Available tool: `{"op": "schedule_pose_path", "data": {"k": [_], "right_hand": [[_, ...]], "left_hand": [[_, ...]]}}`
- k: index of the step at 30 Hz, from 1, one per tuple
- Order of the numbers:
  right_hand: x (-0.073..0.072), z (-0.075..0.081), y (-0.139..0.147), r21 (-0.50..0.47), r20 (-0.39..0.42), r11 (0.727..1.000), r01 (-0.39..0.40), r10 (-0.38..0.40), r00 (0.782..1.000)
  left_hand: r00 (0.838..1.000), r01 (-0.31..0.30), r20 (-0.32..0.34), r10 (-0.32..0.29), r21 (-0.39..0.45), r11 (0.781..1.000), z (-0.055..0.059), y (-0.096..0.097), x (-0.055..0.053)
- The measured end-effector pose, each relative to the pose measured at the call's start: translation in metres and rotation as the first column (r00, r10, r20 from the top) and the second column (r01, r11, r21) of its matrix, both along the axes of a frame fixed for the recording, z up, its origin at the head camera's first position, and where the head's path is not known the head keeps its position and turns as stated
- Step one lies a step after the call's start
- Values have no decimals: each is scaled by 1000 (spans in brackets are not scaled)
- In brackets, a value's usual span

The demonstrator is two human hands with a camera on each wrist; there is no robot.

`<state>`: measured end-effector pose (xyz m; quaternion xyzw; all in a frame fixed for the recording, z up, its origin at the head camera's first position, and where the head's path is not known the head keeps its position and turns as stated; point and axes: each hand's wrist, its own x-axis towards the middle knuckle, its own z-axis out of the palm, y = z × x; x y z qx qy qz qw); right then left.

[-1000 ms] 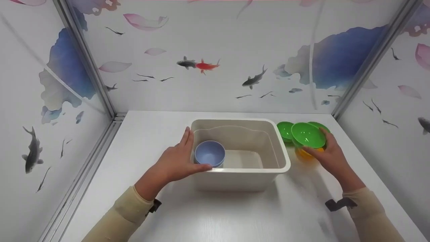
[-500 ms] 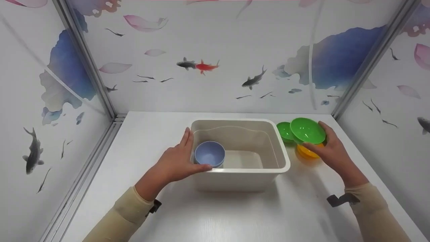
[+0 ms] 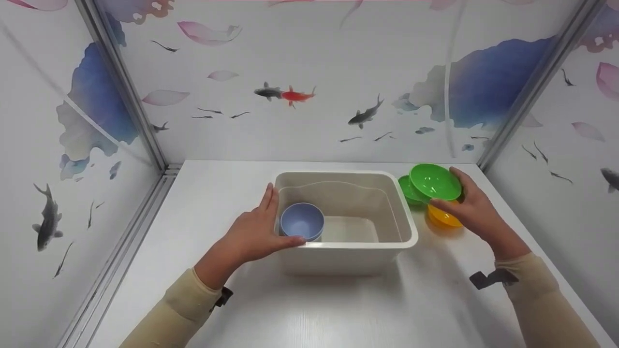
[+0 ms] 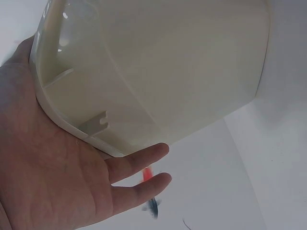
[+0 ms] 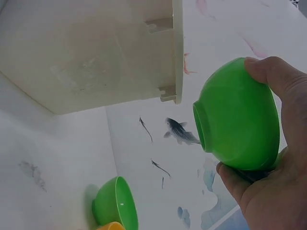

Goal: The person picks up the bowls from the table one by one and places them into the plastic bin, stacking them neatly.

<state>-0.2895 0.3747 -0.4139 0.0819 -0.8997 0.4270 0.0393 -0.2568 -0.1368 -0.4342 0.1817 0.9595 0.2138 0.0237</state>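
A cream plastic bin (image 3: 338, 258) stands mid-table, with a blue bowl (image 3: 302, 222) inside at its left end. My left hand (image 3: 249, 234) rests on the bin's near left corner, thumb along the front rim and fingers straight against the side. In the left wrist view, the fingers (image 4: 139, 160) extend past the bin's edge. My right hand (image 3: 476, 210) holds a green bowl (image 3: 435, 181) between thumb and fingers, raised above the table right of the bin. The right wrist view shows this green bowl (image 5: 240, 115) tipped sideways to the camera, its foot facing left.
Another green bowl (image 3: 408, 192) sits on the table against the bin's right side, partly hidden by the held one. Just in front is a yellow-orange bowl (image 3: 445, 218). White panels printed with fish enclose the table (image 3: 217, 188) at the back and both sides.
My right hand has lifted the green bowl and carried it slightly back and left, uncovering more of the yellow-orange bowl. My left hand and the bin stay where they were.
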Motion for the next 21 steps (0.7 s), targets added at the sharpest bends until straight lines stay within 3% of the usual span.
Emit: {"op": "schedule_pose_path", "data": {"k": [13,21], "right_hand": [[-6,12,-21,-15,-25,998,-59,58,998],[-10,24,-40,-24,8,995,-99,99,995]], "left_hand": [[1000,2,9,-2,-9,1000,1,0,1],[1000,3,6,-3,-9,1000,0,-1,-1]]}}
